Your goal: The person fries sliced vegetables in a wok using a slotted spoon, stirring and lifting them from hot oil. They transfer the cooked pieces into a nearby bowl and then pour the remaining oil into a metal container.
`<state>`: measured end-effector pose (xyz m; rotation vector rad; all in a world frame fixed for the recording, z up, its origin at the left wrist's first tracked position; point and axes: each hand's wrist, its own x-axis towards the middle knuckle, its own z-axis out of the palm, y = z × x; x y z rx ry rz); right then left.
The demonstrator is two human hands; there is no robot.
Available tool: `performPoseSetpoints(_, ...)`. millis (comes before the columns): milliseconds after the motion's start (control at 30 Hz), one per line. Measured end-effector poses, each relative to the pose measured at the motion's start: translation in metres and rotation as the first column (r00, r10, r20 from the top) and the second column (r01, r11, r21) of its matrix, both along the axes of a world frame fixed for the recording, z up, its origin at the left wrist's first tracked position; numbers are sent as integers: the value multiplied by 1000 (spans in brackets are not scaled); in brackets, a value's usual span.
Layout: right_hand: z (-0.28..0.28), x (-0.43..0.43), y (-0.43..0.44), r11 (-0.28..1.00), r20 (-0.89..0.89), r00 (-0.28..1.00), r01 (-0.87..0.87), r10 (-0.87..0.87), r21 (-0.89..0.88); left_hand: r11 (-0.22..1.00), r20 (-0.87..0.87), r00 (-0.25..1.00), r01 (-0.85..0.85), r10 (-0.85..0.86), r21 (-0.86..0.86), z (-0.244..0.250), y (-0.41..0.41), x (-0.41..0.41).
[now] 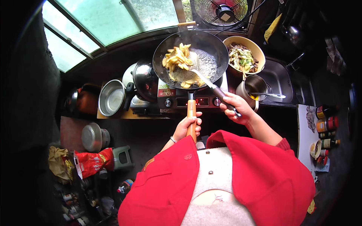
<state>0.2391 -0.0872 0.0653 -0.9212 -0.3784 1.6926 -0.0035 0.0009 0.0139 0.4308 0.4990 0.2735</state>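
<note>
My left hand grips the wooden handle of a dark wok. The wok rests on an electric cooktop with lit red indicators. My right hand holds a skimmer by its dark handle; its metal neck reaches into the wok. Golden potato pieces are heaped on the skimmer, which hides most of its head. Other pieces lie in bubbling oil near the wok's front side.
A yellow bowl of meat and sliced vegetables stands right of the wok. Before it is a metal pot with a spoon, beside a sink. A metal basin and a lidded pan sit left. A fan is behind.
</note>
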Motion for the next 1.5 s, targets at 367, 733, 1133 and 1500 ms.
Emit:
performPoseSetpoints(367, -13, 2, -14, 994, 28, 999, -41, 39, 102, 1000, 26, 1000, -11, 11, 9, -1, -1, -2)
performPoseSetpoints(733, -17, -13, -15, 992, 74, 996, 44, -53, 122, 1000, 6, 1000, -22, 22, -11, 1, -3, -2)
performPoseSetpoints(1133, -25, -12, -22, 991, 222, 970, 82, -104, 103, 1000, 9, 1000, 14, -14, 7, 0, -1, -1)
performPoseSetpoints(1500, -29, -12, -21, 990, 207, 973, 83, -105, 111, 1000, 40, 999, 4, -3, -30, -5, 0, -1)
